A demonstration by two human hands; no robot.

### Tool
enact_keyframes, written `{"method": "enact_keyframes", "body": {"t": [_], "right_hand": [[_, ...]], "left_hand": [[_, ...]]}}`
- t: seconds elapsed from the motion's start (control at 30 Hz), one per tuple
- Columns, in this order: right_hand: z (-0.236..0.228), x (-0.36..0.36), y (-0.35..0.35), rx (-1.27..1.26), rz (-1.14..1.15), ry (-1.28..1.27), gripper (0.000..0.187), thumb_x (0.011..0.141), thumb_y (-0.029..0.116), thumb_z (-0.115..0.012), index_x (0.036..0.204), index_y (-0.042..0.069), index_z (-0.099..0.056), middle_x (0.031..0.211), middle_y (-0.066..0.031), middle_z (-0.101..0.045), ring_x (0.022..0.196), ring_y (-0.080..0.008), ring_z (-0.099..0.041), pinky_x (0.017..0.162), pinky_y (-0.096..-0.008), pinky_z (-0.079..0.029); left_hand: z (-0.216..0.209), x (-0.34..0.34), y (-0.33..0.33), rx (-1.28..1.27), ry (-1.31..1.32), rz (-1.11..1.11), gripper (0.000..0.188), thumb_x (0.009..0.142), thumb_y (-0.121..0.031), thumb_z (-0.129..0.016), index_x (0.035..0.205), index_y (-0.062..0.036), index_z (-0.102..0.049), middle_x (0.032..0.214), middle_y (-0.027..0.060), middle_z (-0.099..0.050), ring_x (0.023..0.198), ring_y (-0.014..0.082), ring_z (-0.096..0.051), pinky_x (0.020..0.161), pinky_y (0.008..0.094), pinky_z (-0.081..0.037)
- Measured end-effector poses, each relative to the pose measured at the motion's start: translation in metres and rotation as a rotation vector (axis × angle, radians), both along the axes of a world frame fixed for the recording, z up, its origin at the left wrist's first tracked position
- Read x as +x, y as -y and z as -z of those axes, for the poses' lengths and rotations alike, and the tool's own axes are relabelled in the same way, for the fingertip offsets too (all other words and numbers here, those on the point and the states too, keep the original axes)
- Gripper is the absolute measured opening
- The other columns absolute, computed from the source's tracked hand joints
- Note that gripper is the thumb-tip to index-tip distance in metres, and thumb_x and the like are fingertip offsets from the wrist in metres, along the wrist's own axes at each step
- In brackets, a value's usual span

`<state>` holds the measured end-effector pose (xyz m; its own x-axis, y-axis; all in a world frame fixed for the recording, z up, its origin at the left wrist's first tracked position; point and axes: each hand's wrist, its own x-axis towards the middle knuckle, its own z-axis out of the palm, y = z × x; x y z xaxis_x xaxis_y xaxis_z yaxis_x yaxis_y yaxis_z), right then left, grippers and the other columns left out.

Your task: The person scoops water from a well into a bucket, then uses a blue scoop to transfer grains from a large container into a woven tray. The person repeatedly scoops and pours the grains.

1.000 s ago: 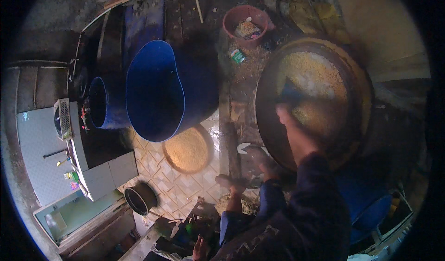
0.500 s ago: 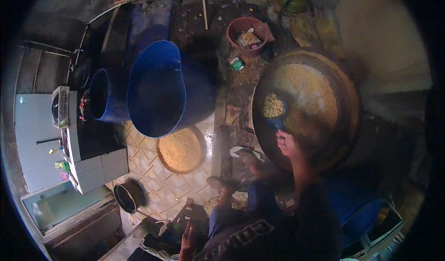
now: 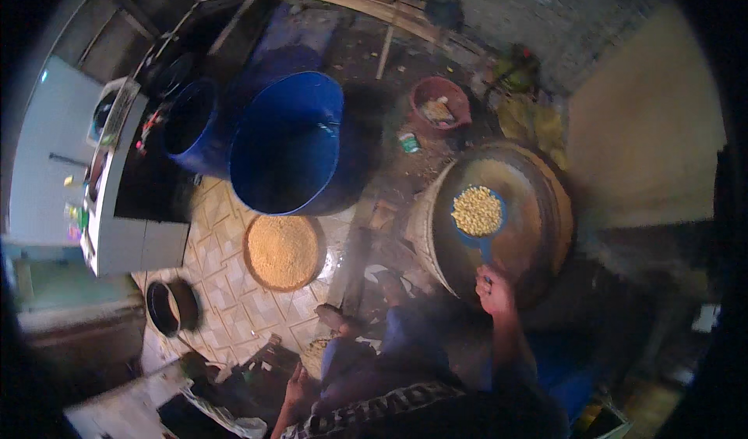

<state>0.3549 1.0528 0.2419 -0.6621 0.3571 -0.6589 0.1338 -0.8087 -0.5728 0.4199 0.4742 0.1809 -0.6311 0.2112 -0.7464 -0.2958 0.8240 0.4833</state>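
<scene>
My right hand is closed around the handle of a blue dipper. Pale yellow beans fill its bowl. The dipper is over a large round vat with a thick brown rim; its cloudy brownish inside shows around the dipper. Low at my left side, my left hand has its fingers stretched out and seems to hold nothing. It is nearest to a dark, cluttered patch beside my leg, where details are hard to make out.
A round tray of yellow beans sits on the tiled floor, beside a big blue drum. A smaller blue drum, a dark pot and a white-tiled counter stand left. Beyond the vat is a reddish basin.
The bean-filled dipper has risen from the vat's left inner side toward my view, its bowl now facing up more fully. My view has also shifted. The left hand stays low.
</scene>
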Motion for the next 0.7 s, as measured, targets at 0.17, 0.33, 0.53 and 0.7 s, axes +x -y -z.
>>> {"method": "enact_keyframes", "body": {"t": [0.17,0.33,0.53,0.7], "right_hand": [[-0.042,-0.021,0.041,0.074,-0.189,0.017,0.037,0.082,0.005,-0.054,0.117,0.01,-0.045,0.074,-0.0021,-0.05,0.047,-0.0053,-0.04,0.039,-0.0195,-0.032],[-0.042,-0.068,0.102,0.083,-0.441,0.035,0.035,0.083,0.006,-0.053,0.116,0.01,-0.044,0.073,-0.0006,-0.049,0.046,-0.005,-0.039,0.037,-0.0188,-0.031],[-0.025,-0.148,0.204,0.061,-0.841,0.056,0.029,0.084,0.006,-0.054,0.112,0.009,-0.047,0.072,0.0019,-0.048,0.047,-0.0045,-0.039,0.038,-0.0185,-0.028],[0.032,-0.215,0.292,0.355,-1.205,0.13,0.023,0.085,0.008,-0.052,0.108,0.009,-0.052,0.069,0.0004,-0.048,0.048,-0.0034,-0.038,0.039,-0.0191,-0.029]], "left_hand": [[0.007,0.018,0.006,0.105,0.086,-0.61,0.066,0.091,-0.043,-0.044,0.138,-0.0004,-0.028,0.128,0.0213,-0.047,0.111,0.0217,-0.05,0.093,0.0303,-0.038],[0.028,0.051,0.012,0.205,0.071,-0.912,0.066,0.091,-0.043,-0.045,0.142,-0.0072,-0.022,0.123,0.013,-0.051,0.111,0.0206,-0.048,0.094,0.0295,-0.035],[0.008,0.089,0.023,0.142,0.183,-1.122,0.058,0.093,-0.036,-0.044,0.14,-0.0075,-0.027,0.136,0.0171,-0.041,0.125,0.0243,-0.039,0.101,0.0306,-0.03],[0.013,0.144,0.025,0.322,0.171,-1.545,0.062,0.093,-0.039,-0.045,0.141,-0.0077,-0.024,0.132,0.0127,-0.045,0.12,0.0194,-0.042,0.098,0.0296,-0.032]]}}
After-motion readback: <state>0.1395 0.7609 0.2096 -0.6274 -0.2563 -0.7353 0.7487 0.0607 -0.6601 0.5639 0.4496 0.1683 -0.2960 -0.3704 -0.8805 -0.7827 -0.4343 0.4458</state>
